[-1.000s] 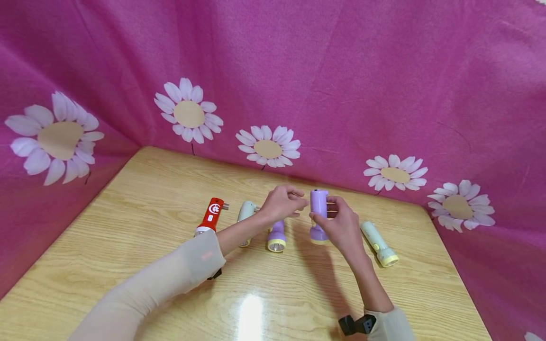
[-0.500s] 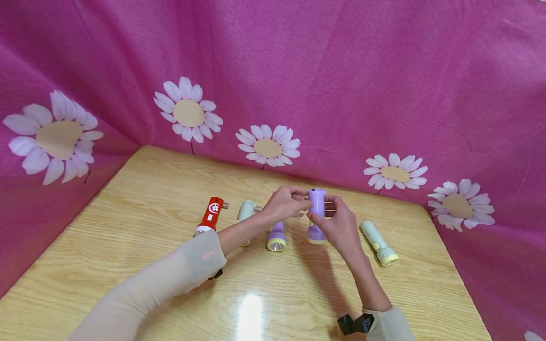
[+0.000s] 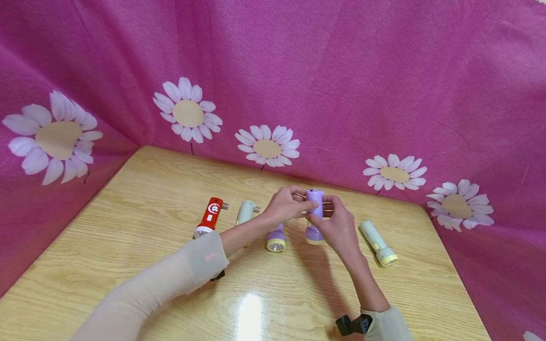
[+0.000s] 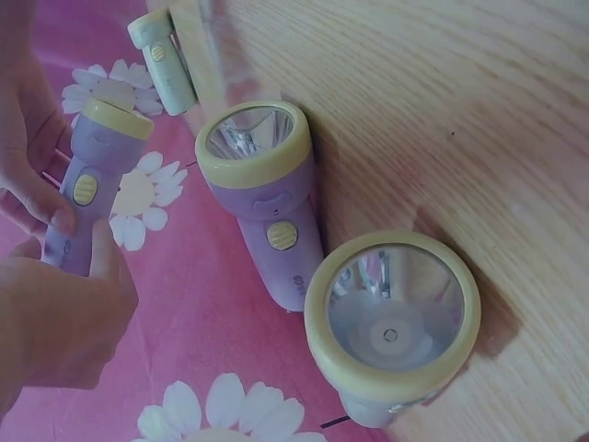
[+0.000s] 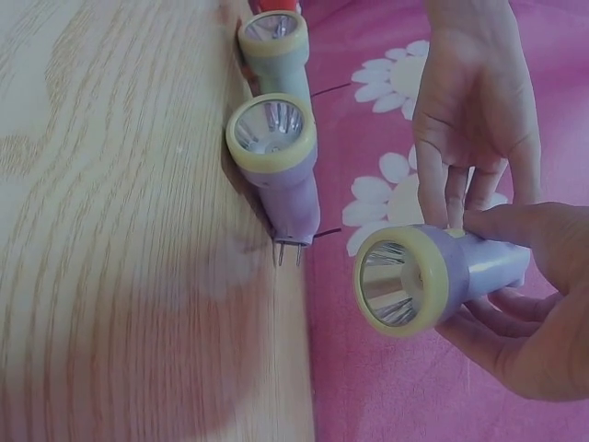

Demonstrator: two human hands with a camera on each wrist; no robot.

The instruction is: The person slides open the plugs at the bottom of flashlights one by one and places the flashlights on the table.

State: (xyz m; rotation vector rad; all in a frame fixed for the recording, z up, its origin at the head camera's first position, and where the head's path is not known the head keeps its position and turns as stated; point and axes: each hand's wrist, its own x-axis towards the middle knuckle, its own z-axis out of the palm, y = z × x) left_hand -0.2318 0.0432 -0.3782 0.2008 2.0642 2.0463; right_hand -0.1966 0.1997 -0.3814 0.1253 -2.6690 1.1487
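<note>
A purple flashlight (image 3: 315, 232) with a yellow rim hangs upright, lens end down, over the back of the table. My right hand (image 3: 339, 225) grips its body from the right. From the other side my left hand (image 3: 285, 204) pinches the tail end, thumb across the front, fingers partly hidden behind. In the left wrist view its oval switch (image 4: 85, 190) shows between both hands. The right wrist view shows its reflector (image 5: 391, 284). Under my left wrist lies a second purple flashlight (image 3: 276, 239), partly covered by the hand.
A pale green flashlight (image 3: 245, 213) with prongs out lies left of centre, partly behind my left forearm. Further left is a red flashlight (image 3: 211, 213) with prongs. Another pale green one (image 3: 378, 243) lies at right. A pink flowered cloth (image 3: 332, 94) stands behind the wooden table (image 3: 179, 175).
The held flashlight has shifted slightly left with my right hand. My left hand, apart from it at first, has come right and taken hold of its upper end.
</note>
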